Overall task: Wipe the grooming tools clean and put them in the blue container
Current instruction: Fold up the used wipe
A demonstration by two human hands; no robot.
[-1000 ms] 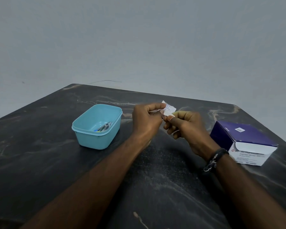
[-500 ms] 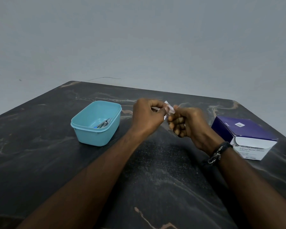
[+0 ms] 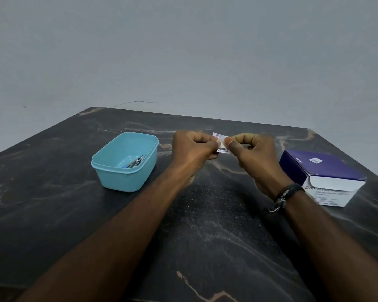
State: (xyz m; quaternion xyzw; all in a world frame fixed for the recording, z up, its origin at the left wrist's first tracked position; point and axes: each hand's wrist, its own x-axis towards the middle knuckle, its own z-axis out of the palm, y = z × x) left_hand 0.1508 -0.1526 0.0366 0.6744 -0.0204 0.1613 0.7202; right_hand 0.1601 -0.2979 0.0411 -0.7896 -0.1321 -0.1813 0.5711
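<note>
Head view: both hands up over the table, pinching one small white alcohol swab packet between them.

Left hand (image 3: 193,149) grips the packet's left edge, right hand (image 3: 252,152) pinches its right edge, and the alcohol swab packet (image 3: 220,143) sits between thumbs and forefingers, held off the dark marbled table (image 3: 216,236). Over on the left stands the blue container (image 3: 124,161), with metal grooming tools (image 3: 136,162) lying inside against its right wall. On the right, near the wrist with the black bracelet (image 3: 285,194), rests the purple and white swab box (image 3: 323,176).
</note>
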